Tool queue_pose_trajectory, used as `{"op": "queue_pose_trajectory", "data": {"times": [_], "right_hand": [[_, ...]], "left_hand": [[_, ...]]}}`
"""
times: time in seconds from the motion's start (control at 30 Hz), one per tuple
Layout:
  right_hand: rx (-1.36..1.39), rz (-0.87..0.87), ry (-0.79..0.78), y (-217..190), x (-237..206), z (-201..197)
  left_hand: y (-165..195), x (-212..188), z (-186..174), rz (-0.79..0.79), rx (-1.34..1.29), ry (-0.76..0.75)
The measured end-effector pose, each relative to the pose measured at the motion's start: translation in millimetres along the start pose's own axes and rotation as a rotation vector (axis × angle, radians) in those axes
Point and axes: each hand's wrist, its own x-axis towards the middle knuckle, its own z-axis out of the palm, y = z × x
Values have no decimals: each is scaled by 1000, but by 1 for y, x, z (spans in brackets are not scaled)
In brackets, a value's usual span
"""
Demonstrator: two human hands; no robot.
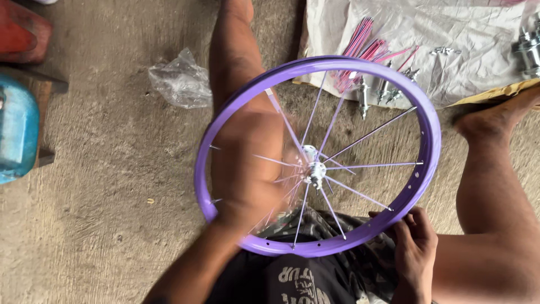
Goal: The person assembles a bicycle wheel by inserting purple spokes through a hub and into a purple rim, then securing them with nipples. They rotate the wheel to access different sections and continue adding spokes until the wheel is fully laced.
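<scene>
On the purple rim [430,141], right hand [415,247] fingers clamped; left hand [247,191] blurred, grip unclear.

I see the wheel rim [430,146] lying between my hands, the hub [313,169] at its centre, just right of my left hand [247,197]. My right hand [413,247] grips the rim's near edge. Beyond it, a bundle of spokes [365,48] lies on a sheet [467,50]; a crumpled bag [180,81] sits beyond my left hand.
</scene>
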Motion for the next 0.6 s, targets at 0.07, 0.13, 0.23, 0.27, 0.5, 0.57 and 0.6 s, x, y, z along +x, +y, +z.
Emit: {"op": "queue_pose_trajectory", "data": {"times": [0.07,0.13,0.23,0.27,0.5,0.57,0.6], "right_hand": [[-49,60,36,0,-2,-3],[-91,73,41,-1,-2,-5],[-361,28,-6,-18,1,-7],[-577,3,0,-28,0,-6],[-953,-751,81,-144,-9,82],[-801,-799,-138,-157,0,135],[-702,-816,-306,-161,5,160]], "left_hand": [[-30,-12,-30,-189,228,-46],[-51,-29,-41,-643,161,-364],[-67,-60,-36,-792,-149,-428],[-70,-70,-34,-719,-241,-350],[-83,-88,-22,-708,-292,-569],[-76,-87,-22,-651,-272,-658],[-73,-87,-23,-603,-318,-615]]}}
